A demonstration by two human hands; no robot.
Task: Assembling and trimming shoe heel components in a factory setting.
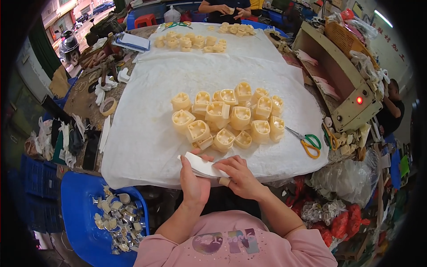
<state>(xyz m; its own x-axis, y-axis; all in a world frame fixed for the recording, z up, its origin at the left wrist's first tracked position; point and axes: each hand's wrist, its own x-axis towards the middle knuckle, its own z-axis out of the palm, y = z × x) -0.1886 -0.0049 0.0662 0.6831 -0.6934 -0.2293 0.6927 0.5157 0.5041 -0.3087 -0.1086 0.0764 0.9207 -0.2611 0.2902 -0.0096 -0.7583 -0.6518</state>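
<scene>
A white, slightly curved flat piece point(202, 165), perhaps a thin stack of strips, is held low over the table's near edge. My left hand point(194, 184) grips its left end between thumb and fingers. The fingers of my right hand point(240, 177) are closed on its right end, and a tan band circles one of them. Just beyond lies a heap of cream-coloured, hollow plastic cups point(218, 111) with rounded, ribbed openings. Scissors point(308, 142) with green and orange handles rest on the white cloth, right of the heap.
A white cloth point(138, 102) covers the table. More cream parts point(191, 41) lie at its far end, near another person's hands point(229, 11). At the lower left stands a blue bin point(75, 213) of metallic and cream pieces. A metal machine point(356, 107) with a red light borders the right.
</scene>
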